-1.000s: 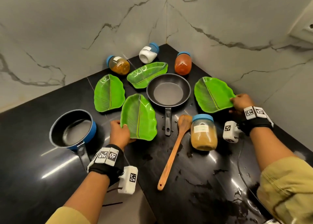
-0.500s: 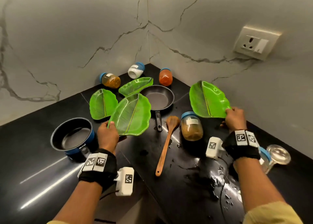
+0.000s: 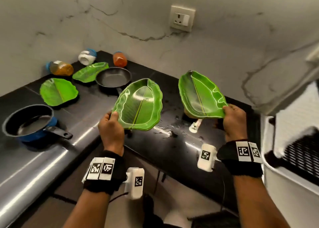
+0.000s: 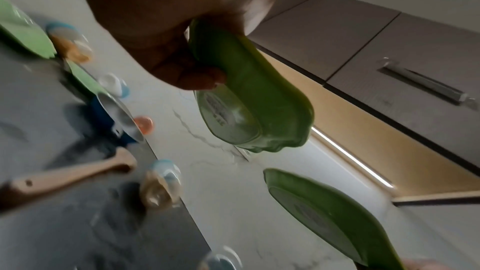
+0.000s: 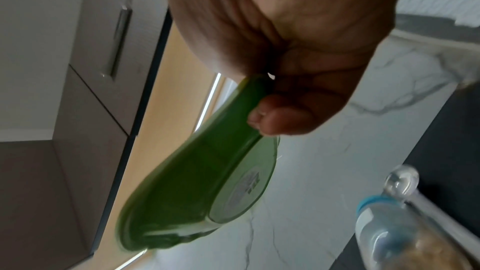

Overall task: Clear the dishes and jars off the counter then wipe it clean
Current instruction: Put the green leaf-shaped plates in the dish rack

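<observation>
My left hand (image 3: 111, 124) pinches the near rim of a green leaf-shaped plate (image 3: 139, 107) and holds it in the air above the black counter (image 3: 86, 107). My right hand (image 3: 233, 117) grips a second green leaf plate (image 3: 198, 93) by its edge, also lifted. In the left wrist view the fingers (image 4: 192, 77) curl under the plate's underside (image 4: 249, 100); in the right wrist view the fingers (image 5: 280, 118) clamp the other plate (image 5: 202, 188). Two more leaf plates (image 3: 57, 92) (image 3: 89, 71) lie on the counter at the back left.
A frying pan (image 3: 113, 78) and a blue saucepan (image 3: 28, 121) stand on the counter. Jars lie near the corner: orange (image 3: 60, 68), white (image 3: 86, 56), red (image 3: 120, 59). A wooden spoon (image 4: 64, 176) and another jar (image 4: 159, 184) sit on wet patches. A white rack (image 3: 293, 150) stands at the right.
Both hands have lifted their plates off the counter and carried them up and to the right. The head view has swung right, bringing the rack into sight.
</observation>
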`<state>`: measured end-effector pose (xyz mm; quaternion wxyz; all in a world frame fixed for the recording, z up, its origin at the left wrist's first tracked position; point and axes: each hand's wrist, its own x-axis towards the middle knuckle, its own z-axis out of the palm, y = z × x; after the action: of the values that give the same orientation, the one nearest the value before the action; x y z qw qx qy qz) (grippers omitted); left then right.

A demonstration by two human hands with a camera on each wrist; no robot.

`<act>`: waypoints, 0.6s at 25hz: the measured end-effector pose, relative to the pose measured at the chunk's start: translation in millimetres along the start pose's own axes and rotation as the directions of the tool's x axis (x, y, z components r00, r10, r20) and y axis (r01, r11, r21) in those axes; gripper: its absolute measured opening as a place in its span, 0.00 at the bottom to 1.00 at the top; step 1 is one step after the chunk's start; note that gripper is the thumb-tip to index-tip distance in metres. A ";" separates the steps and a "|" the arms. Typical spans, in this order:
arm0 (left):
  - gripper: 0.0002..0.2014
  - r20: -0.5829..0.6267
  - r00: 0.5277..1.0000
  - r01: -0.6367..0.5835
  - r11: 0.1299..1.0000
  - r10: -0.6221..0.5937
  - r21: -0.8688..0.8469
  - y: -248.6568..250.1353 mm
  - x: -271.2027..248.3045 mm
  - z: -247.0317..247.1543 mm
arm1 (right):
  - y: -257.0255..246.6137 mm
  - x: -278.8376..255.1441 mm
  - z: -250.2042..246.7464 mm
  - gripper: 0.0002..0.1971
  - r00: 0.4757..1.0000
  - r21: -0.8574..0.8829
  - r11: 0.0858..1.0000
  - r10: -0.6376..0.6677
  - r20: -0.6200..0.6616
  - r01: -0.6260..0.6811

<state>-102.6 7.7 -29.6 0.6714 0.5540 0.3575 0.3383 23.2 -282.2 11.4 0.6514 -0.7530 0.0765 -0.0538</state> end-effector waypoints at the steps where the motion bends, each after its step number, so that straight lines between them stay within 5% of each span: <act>1: 0.10 0.027 1.000 0.010 1.000 -0.009 -0.011 -5.5 -11.3 7.3 | 2.8 -5.8 -18.8 0.14 1.000 0.034 0.999 0.018 0.000 -0.018; 8: 0.09 0.311 0.950 0.056 0.996 -0.031 -0.072 -1.2 -131.6 85.6 | -14.4 -63.6 -169.9 0.10 0.990 0.216 0.976 0.034 -0.138 -0.003; 15: 0.09 0.557 0.830 0.095 0.982 0.012 -0.163 15.8 -255.0 191.6 | -43.3 -72.6 -339.9 0.04 0.947 0.266 0.959 -0.007 -0.320 0.097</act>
<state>-71.2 -302.8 37.9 0.8016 0.5561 0.1261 0.1796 -107.6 -593.3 105.1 0.7282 -0.6375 0.1511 -0.2012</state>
